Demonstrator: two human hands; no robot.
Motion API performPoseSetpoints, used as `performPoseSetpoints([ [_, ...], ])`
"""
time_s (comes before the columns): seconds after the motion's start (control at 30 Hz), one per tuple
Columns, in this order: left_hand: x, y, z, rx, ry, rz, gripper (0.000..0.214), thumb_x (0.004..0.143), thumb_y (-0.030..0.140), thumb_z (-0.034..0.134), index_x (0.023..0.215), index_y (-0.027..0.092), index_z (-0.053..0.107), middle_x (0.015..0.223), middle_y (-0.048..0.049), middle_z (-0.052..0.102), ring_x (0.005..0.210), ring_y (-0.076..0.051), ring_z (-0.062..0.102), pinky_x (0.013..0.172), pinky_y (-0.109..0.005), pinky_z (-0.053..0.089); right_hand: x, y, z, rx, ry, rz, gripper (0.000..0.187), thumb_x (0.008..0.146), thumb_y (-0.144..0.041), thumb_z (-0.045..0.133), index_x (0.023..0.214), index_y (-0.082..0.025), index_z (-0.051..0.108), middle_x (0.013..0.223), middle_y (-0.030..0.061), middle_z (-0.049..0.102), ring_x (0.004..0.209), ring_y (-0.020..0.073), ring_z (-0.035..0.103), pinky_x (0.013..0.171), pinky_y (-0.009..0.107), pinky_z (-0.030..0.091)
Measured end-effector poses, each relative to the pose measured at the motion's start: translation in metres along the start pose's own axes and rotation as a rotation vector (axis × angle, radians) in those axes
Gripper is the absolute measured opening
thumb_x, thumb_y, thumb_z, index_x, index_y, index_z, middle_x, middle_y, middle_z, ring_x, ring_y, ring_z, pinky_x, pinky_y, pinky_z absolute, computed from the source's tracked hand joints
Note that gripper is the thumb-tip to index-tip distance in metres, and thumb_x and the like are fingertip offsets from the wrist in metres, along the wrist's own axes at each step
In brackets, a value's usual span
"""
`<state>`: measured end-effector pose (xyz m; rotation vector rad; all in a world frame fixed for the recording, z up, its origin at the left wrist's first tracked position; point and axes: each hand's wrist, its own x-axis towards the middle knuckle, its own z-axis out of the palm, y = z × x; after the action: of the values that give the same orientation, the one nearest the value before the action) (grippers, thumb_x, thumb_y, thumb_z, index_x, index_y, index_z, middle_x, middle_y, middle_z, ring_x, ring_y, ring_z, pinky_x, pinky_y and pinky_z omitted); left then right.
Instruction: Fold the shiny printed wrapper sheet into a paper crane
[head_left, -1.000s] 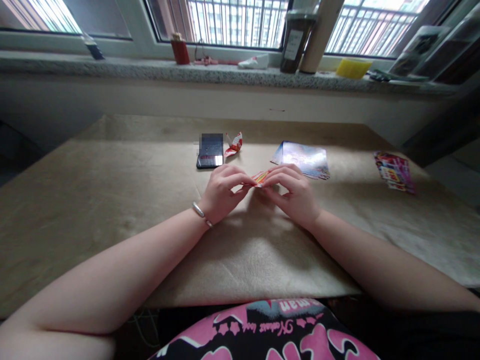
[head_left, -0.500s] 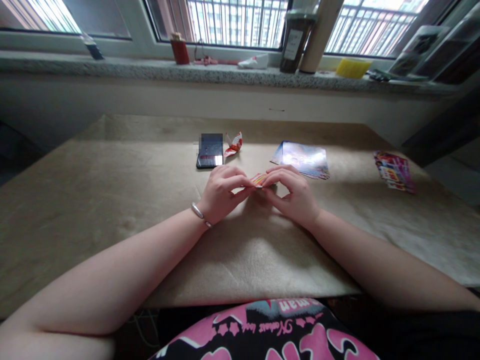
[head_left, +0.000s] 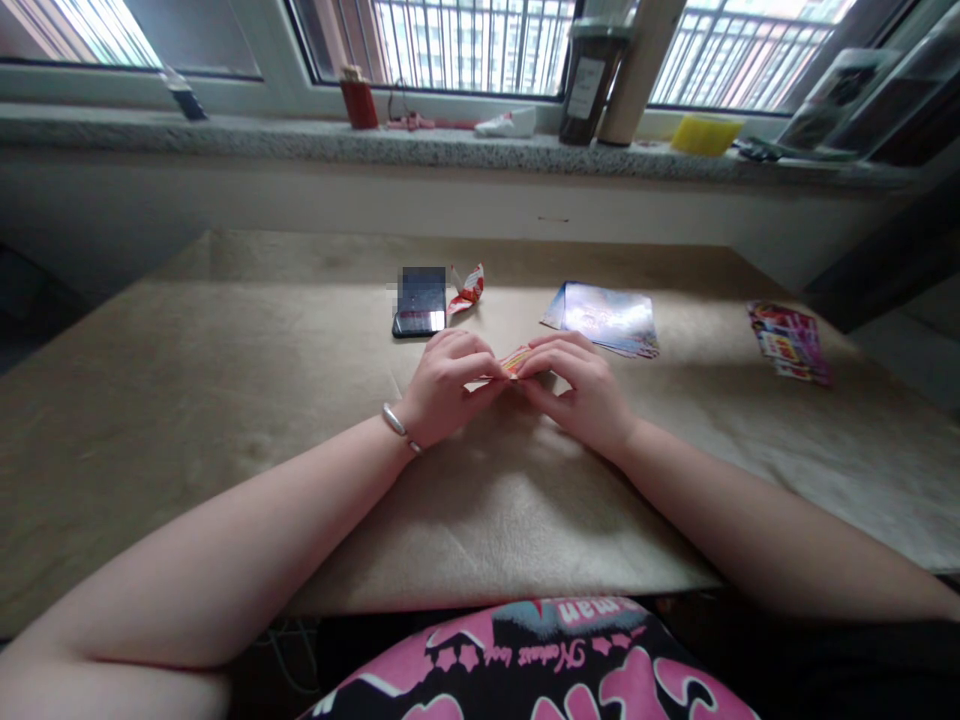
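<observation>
My left hand and my right hand meet at the middle of the tan table. Both pinch a small folded piece of red and yellow patterned paper between their fingertips, just above the tabletop. Most of the paper is hidden by my fingers. A silver bangle is on my left wrist. A finished red and white folded paper figure stands just beyond my hands, beside a dark phone.
A stack of bluish printed sheets lies right of the phone. A colourful sheet lies at the far right. The stone windowsill holds a red cup, a dark jar and a yellow box.
My right hand's fingertips have slid a little left along the folded paper toward my left hand. Everything else on the table has stayed put.
</observation>
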<state>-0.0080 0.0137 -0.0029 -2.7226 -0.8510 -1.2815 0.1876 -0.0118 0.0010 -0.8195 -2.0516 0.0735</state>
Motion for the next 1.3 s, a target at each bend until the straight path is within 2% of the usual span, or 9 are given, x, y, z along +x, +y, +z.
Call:
performPoseSetpoints([
  [0.27,0.001,0.006,-0.005,0.154,-0.054,0.086,0.015,0.085,0.03,0.055,0.075,0.024,0.065,0.077,0.0024,0.066,0.069,-0.013,0.051,0.081,-0.032,0.038,0.001,-0.003,0.001,-0.035,-0.024,0.005,0.007,0.076,-0.019,0.059,0.078,-0.025,0.063,0.084,0.0021,0.065,0.095,0.0192,0.057,0.085,0.036,0.048],
  [0.6,0.002,0.008,-0.005,0.138,-0.053,0.1,0.015,0.083,0.03,0.056,0.072,0.026,0.065,0.075,0.0031,0.066,0.071,-0.014,0.05,0.082,-0.034,0.038,0.002,-0.006,-0.001,-0.059,-0.04,-0.004,0.011,0.071,-0.015,0.058,0.075,-0.024,0.061,0.084,0.0027,0.064,0.095,0.0203,0.057,0.083,0.037,0.049],
  [0.8,0.002,0.007,-0.006,0.11,-0.019,0.137,0.01,0.081,0.028,0.058,0.075,0.026,0.065,0.076,0.0034,0.067,0.072,-0.013,0.051,0.084,-0.035,0.038,0.002,-0.009,-0.004,-0.149,-0.046,-0.061,0.01,0.072,-0.015,0.057,0.076,-0.024,0.06,0.084,0.0031,0.064,0.097,0.0206,0.057,0.084,0.036,0.048],
  [1.03,0.002,0.009,-0.006,0.093,-0.006,0.1,0.012,0.081,0.027,0.057,0.071,0.026,0.064,0.073,0.0032,0.065,0.07,-0.012,0.052,0.087,-0.035,0.039,0.001,-0.007,-0.003,-0.157,-0.041,0.007,0.009,0.071,-0.015,0.058,0.073,-0.024,0.06,0.083,0.0031,0.064,0.094,0.0216,0.057,0.082,0.037,0.048],
  [1.3,0.002,0.008,-0.006,0.074,0.051,0.09,0.01,0.08,0.026,0.058,0.072,0.024,0.063,0.073,0.003,0.065,0.07,-0.013,0.052,0.083,-0.033,0.04,-0.001,0.004,-0.002,-0.202,-0.011,0.017,0.008,0.069,-0.015,0.06,0.071,-0.023,0.059,0.079,0.0027,0.063,0.092,0.0214,0.057,0.083,0.037,0.049],
])
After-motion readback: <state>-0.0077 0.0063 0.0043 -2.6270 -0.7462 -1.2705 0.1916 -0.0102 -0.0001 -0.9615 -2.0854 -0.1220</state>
